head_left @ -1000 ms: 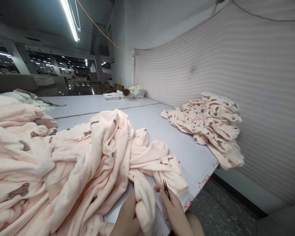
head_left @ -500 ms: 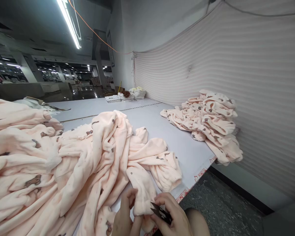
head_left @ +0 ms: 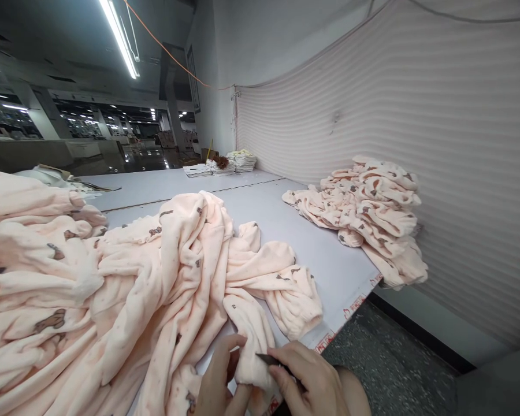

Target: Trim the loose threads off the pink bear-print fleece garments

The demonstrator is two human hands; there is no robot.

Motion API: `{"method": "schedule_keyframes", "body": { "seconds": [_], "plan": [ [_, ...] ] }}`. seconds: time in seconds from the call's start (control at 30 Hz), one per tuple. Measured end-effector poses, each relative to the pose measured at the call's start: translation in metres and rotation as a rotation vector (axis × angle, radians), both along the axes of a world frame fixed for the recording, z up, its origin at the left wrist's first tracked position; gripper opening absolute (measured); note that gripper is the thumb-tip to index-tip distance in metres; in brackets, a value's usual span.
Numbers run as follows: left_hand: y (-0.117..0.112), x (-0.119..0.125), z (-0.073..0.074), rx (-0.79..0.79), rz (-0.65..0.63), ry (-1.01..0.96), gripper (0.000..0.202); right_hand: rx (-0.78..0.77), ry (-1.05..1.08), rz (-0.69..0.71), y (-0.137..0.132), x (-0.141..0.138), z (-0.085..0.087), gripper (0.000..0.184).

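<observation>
The left hand (head_left: 220, 377) holds the fleece cuff (head_left: 252, 372); the right hand (head_left: 312, 377), gripping snips (head_left: 266, 359) by it, should go gently.

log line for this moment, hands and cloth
left hand: at cloth end | right hand: holding dark snips, tip at cloth | pile: right side of table
</observation>
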State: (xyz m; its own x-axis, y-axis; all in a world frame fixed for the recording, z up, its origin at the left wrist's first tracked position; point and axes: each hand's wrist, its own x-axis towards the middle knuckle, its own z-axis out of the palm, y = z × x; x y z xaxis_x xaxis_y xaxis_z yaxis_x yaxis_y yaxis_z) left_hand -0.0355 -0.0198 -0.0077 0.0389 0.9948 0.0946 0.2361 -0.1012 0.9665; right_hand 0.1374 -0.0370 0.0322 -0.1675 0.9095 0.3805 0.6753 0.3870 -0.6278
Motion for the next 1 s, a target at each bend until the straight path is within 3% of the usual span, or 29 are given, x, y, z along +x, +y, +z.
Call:
{"method": "schedule_keyframes", "body": {
  "seconds": [0.17,0.23,0.3,0.4,0.47,0.53,0.57,0.7,0.87,1.0],
  "plan": [
    [0.001,0.002,0.004,0.195,0.079,-0.038,0.033,-0.038,0.072,-0.116,-0.006,-0.005,-0.023,0.034],
    [0.004,0.0,0.009,0.215,0.02,0.005,0.031,0.017,0.055,-0.195,-0.003,-0.008,-0.033,0.029],
    [0.009,-0.001,0.013,0.102,-0.166,-0.031,0.023,0.079,0.03,-0.299,0.003,-0.008,-0.039,0.022],
    [0.016,0.002,0.016,-0.207,-0.353,-0.301,0.032,0.081,0.018,-0.38,0.014,-0.005,-0.039,0.008],
    [0.019,0.005,0.014,-0.361,-0.335,-0.502,0.04,0.014,0.036,-0.34,0.017,-0.002,-0.036,0.006],
    [0.02,0.006,0.012,-0.411,-0.261,-0.576,0.045,-0.048,0.052,-0.257,0.014,0.002,-0.031,0.007],
    [0.019,0.006,0.01,-0.405,-0.22,-0.566,0.047,-0.07,0.051,-0.205,0.011,0.003,-0.029,0.005],
    [0.017,-0.003,0.007,-0.366,-0.12,-0.499,0.051,-0.139,0.023,-0.033,0.002,0.007,-0.017,0.031],
    [0.024,-0.009,0.009,-0.354,-0.11,-0.486,0.047,-0.138,0.077,-0.005,0.008,0.004,-0.01,0.028],
    [0.029,-0.007,0.011,-0.363,-0.174,-0.415,0.037,-0.163,0.095,0.036,0.015,0.005,-0.011,0.03]
  ]
}}
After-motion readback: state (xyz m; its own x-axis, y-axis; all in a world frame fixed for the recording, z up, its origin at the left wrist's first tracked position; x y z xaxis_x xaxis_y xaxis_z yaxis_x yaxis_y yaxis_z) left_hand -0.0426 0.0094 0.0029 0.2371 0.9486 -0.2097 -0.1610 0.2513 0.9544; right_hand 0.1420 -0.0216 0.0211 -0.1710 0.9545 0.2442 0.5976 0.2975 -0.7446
